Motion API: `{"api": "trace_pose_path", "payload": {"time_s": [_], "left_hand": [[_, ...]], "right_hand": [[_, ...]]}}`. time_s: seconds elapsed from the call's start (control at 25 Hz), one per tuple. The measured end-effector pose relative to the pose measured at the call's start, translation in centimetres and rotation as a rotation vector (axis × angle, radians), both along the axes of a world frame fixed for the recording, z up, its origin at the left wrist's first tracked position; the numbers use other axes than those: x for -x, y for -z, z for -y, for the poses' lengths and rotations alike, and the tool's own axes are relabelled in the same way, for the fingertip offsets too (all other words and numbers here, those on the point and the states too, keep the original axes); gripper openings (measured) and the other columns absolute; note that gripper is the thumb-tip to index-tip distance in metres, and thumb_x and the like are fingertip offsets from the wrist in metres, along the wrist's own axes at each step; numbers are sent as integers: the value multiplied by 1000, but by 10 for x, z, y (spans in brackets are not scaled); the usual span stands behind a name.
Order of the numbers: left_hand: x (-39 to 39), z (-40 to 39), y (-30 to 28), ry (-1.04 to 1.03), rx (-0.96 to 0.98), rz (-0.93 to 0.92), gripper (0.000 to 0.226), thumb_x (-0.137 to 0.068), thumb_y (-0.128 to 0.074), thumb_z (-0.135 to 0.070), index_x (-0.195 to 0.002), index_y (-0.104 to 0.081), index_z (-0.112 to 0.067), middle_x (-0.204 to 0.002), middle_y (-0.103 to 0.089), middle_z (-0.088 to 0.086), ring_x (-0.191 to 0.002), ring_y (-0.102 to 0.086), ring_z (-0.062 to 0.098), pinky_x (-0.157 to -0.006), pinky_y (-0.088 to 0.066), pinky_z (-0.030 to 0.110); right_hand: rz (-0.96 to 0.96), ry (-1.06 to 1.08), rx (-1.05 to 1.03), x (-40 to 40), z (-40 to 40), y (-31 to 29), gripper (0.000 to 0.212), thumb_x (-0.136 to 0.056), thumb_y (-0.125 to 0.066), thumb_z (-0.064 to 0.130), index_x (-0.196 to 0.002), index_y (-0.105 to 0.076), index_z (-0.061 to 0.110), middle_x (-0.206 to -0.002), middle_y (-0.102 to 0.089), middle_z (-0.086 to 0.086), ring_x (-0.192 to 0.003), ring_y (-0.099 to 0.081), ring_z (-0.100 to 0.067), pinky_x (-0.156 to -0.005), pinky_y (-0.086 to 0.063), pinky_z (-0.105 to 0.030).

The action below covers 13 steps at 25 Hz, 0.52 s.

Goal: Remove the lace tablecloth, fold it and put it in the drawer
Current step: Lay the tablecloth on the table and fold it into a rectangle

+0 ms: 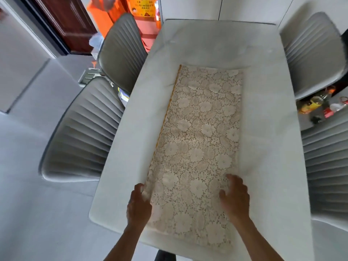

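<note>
The beige lace tablecloth [199, 140] with a flower pattern lies folded into a long narrow strip down the middle of the white table [269, 129]. A yellow trim runs along the strip's left edge. My left hand [139, 204] grips the left edge of the strip near its near end, fingers curled round the fabric. On the strip's right edge, close to the near end, my right hand [235, 196] rests flat with its fingers spread. No drawer is in view.
Two grey ribbed chairs [82, 132] [122, 49] stand along the table's left side and two more [316, 53] [327, 166] on the right. Bottles and small items [318, 106] lie on the floor at right. Orange bags [105, 14] and a dark door sit at the back left.
</note>
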<state>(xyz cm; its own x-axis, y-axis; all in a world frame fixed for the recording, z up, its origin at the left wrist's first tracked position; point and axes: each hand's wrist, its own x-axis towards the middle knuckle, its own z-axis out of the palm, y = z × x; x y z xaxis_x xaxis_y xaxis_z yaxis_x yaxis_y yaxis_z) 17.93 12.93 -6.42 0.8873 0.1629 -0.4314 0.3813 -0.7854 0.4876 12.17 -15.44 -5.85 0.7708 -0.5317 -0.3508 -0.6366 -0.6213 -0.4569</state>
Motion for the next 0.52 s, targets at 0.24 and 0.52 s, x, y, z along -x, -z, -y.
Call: {"api": "trace_pose_path", "payload": {"time_s": [0.24,0.52], "left_hand": [[-14,20,-28,104,-55,131,37,-83,-64,-12,-119,-58,-20,-120,-63,5,-111,-55,27,-93,-48,41],[-177,96,-18,409,-41,275,33,-89,-54,-18,-122,-56,-20,-118,-64,1,-111,-58,23,-97,-46,39]], "right_hand": [[-44,-253,-1,-1,-12,-15,42,-92,-55,20,-133,-47,25,-144,-45,5,-126,-47,-20,-103,-41,-33],[66,-361,76,-124,-20,1,41,-95,-55,23,-135,-47,22,-142,-47,3,-129,-46,-21,-103,-42,-34]]}}
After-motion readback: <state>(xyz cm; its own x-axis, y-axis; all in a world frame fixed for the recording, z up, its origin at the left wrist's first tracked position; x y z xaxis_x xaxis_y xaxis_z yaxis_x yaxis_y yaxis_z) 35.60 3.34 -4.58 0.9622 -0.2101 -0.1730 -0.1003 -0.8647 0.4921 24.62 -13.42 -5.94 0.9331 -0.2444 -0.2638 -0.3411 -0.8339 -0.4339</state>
